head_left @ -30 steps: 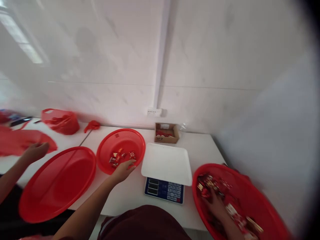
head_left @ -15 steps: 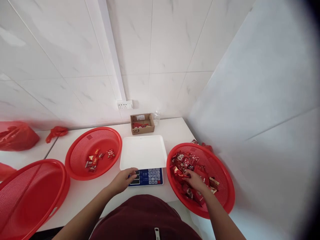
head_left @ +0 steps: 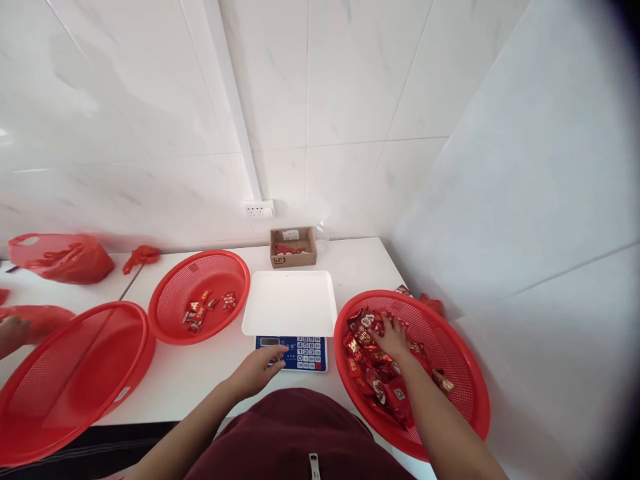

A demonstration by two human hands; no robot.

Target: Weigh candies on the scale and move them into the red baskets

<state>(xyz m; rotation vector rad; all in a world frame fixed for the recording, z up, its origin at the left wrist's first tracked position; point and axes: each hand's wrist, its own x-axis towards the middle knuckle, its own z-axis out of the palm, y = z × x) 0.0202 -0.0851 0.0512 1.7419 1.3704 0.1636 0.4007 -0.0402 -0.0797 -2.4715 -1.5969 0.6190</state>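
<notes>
My right hand (head_left: pixel 393 340) reaches into a red mesh basket (head_left: pixel 473 373) heaped with small red candy packets (head_left: pixel 376 373). Its fingers are spread over the packets at the far side of the heap; the fingertips are partly hidden among them. My left hand (head_left: pixel 259 369) hovers at the blue keypad panel (head_left: pixel 293 353) of a weighing scale, fingers apart and nothing in them. Behind the keypad lies the scale's white pan (head_left: pixel 290 303), bare. In another red basket (head_left: pixel 165 300), left of the pan, sit several loose candies (head_left: pixel 199 312).
A small cardboard box (head_left: pixel 293 260) with red packets stands against the wall. An empty large red basket (head_left: pixel 120 373) is at front left. Farther left are red plastic bags (head_left: pixel 75 260) and another person's hand (head_left: pixel 13 333). A wall closes off the right side.
My right hand has moved farther back in the basket, its fingers spreading over the packets. My left hand has shifted slightly toward me. Another person's hand has appeared at the left edge.
</notes>
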